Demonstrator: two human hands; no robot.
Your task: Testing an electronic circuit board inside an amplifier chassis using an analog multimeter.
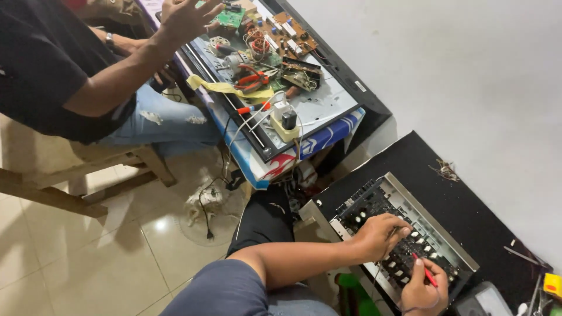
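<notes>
The open silver-framed metal chassis w/ a dark circuit board full of components (404, 234) is lying on a black tabletop (468, 205) at lower right, and the right hand (424, 287) is clenching a thin red-tipped probe (425, 273), tip pointing down into the board, while the left hand (380, 234) is resting on the board w/ fingers curled among the parts, grip on anything there can't be told. To probe well, I'd judge the tip should be touching one contact only, left hand bracing steady, wrist low. Further out, another person's raised hand (184, 17) is hovering near a second tabletop (328, 105) w/ loose boards and red-handled pliers (252, 81).
</notes>
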